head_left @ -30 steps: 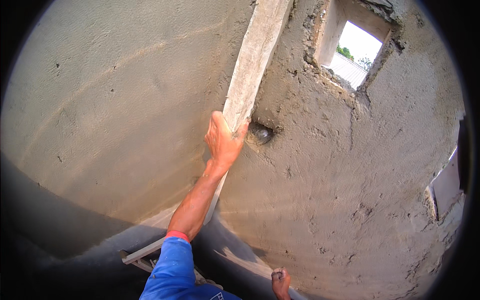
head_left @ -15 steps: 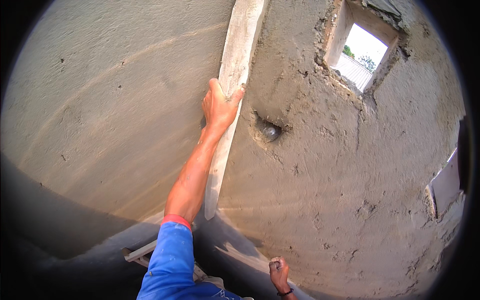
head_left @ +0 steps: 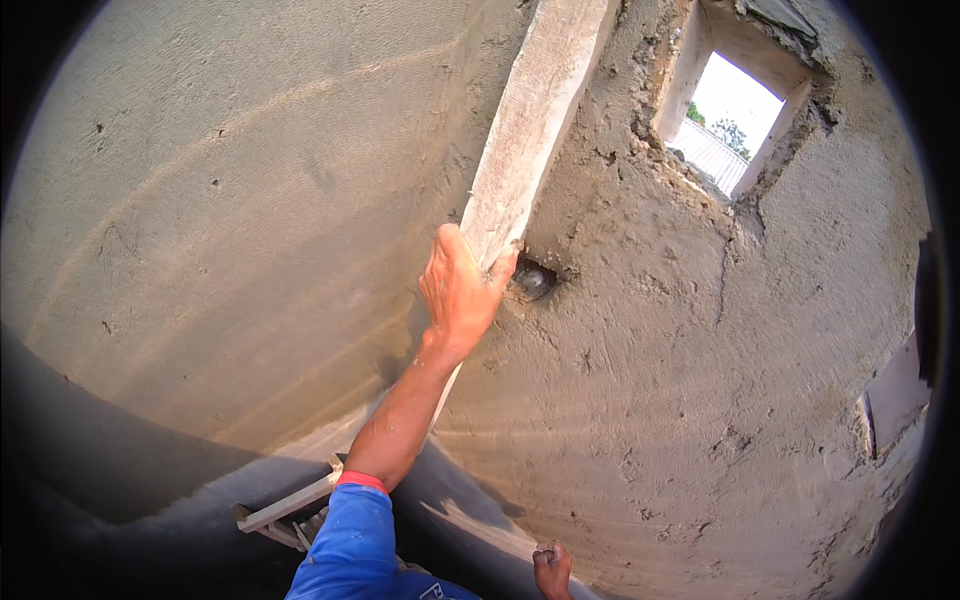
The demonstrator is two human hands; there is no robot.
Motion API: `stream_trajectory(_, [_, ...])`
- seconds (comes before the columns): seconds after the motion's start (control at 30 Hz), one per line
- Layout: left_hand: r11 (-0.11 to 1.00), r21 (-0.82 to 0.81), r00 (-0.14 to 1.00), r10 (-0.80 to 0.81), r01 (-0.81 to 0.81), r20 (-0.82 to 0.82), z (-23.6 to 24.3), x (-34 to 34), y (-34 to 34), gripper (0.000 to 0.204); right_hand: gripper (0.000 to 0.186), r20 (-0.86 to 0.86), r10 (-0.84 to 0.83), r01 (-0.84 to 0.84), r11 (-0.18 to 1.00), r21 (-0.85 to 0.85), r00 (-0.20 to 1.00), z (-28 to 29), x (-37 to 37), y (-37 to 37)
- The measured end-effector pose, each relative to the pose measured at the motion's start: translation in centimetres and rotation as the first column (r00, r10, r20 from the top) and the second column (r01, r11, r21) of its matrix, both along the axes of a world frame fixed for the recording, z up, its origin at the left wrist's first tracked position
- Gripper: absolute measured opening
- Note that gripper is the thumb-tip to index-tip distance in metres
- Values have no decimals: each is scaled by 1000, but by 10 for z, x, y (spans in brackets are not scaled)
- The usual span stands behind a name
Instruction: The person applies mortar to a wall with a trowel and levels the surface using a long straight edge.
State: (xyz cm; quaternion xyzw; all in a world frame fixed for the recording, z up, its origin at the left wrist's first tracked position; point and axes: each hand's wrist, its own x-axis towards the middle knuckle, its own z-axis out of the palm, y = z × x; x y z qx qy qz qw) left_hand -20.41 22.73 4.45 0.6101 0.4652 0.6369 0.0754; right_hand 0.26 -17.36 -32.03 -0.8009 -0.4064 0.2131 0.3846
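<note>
My left hand (head_left: 465,292), at the end of a blue sleeve, grips a long pale wooden board (head_left: 540,125) by its edges, thumb on the right side. The board slants up to the right along the corner between two plastered walls; my hand and forearm hide part of its lower stretch. Just right of my thumb, a rough hole with a rounded grey thing (head_left: 533,281) inside it shows in the wall. Low in the view, my right hand (head_left: 552,572) is closed in a fist near the right wall (head_left: 640,400); what it may hold cannot be made out.
A small rough-edged window opening (head_left: 735,120) pierces the right wall, with a corrugated roof and trees beyond. Another opening (head_left: 893,395) sits at the far right. Below my left arm stands a wooden frame (head_left: 290,503), perhaps a ladder. The left wall (head_left: 250,230) is plastered.
My left hand has come down and slightly right with the board, which now leans further right at its upper end. My right hand has dropped a little lower and stays closed.
</note>
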Motion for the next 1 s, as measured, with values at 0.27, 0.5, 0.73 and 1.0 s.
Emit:
stream_trajectory(0.27, [997, 46, 999, 54, -54, 7, 63, -37, 70, 55, 6, -93, 130, -119, 986, 115, 987, 72, -18, 55])
stream_trajectory(0.5, [988, 116, 994, -101, 97, 31, -26, -16, 34, 57, 14, -110, 119, -102, 983, 150, 987, 9, -8, 42])
stream_trajectory(0.73, [999, -6, 998, 49, -49, 24, 48, -51, 75, 53, 7, -132, 111, -110, 994, 16, 985, 58, -39, 58])
stream_trajectory(1.0, [997, 72, 999, -34, 34, 8, -25, -21, 38, 55, 9, -147, 85, -68, 991, 116, 985, 65, -35, 65])
